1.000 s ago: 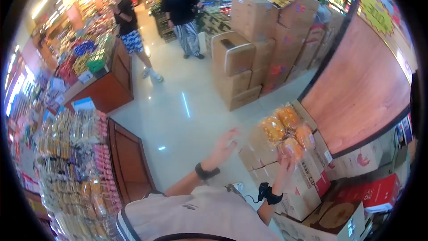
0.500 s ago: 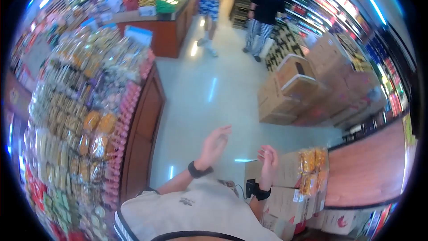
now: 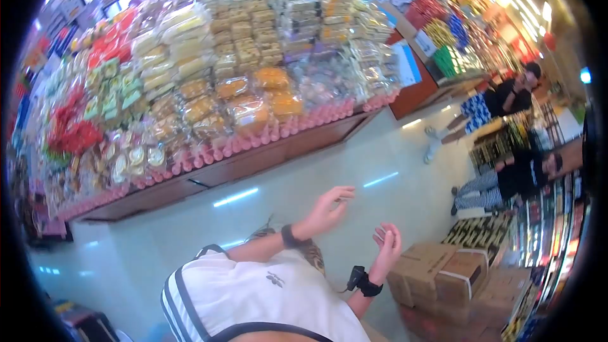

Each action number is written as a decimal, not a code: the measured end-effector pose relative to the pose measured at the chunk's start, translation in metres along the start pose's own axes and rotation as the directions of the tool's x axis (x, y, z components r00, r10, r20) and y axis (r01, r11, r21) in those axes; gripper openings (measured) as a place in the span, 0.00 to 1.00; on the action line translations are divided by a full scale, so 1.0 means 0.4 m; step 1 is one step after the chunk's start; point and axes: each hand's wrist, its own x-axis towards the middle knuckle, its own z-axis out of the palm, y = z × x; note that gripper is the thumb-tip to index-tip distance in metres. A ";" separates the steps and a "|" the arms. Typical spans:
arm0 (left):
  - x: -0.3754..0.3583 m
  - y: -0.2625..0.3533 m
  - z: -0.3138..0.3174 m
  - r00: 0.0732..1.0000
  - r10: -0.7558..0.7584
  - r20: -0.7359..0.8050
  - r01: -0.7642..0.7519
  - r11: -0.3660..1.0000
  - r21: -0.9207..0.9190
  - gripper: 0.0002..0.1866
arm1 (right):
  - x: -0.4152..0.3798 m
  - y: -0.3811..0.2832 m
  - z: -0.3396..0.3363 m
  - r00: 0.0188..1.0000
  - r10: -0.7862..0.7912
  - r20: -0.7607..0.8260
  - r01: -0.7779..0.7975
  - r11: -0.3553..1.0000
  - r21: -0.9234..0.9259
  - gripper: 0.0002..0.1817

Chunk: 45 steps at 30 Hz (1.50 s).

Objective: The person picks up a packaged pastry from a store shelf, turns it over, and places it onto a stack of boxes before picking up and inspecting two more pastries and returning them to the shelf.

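My left hand (image 3: 326, 211) is raised in front of my body, over the floor, with its fingers loosely bent and nothing in them. To the right, my right hand (image 3: 388, 247) is also held up, palm turned inward, its fingers slightly curled and apart. Neither hand touches anything. Each wrist wears a black band, and a small black device (image 3: 356, 277) sits at the right one. Ahead of my hands stands a long display counter (image 3: 272, 158) piled with wrapped packets, among them orange-brown packs (image 3: 272, 79) and red bags (image 3: 76, 137).
Pale shiny floor (image 3: 253, 212) lies between me and the counter. Stacked cardboard boxes (image 3: 424, 272) stand close on the right. Two people stand further right, one in patterned shorts (image 3: 476, 114), one in striped trousers (image 3: 484, 190). A second counter (image 3: 411, 92) adjoins at the back right.
My view has swung left, bringing the packet counter in front of me. The boxes and the two people have shifted right in view. Both hands remain raised and empty.
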 end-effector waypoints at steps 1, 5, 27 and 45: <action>0.008 -0.008 -0.007 0.999 0.007 -0.041 -0.007 1.000 0.010 0.13 | 0.025 -0.002 0.016 0.998 0.001 0.058 -0.001 1.000 -0.005 0.19; 0.056 -0.016 -0.023 0.982 0.043 -0.183 -0.031 0.997 0.069 0.14 | 0.148 -0.017 0.069 0.972 -0.014 0.237 0.017 1.000 -0.012 0.19; 0.176 -0.006 -0.042 0.663 0.101 -0.742 0.192 0.935 0.299 0.13 | 0.621 0.033 0.239 0.704 -0.030 0.709 -0.049 0.995 0.091 0.16; 0.276 -0.050 -0.511 0.678 -0.088 -0.729 0.380 0.892 0.246 0.21 | 0.571 0.054 0.757 0.507 0.117 0.854 -0.013 0.992 -0.128 0.18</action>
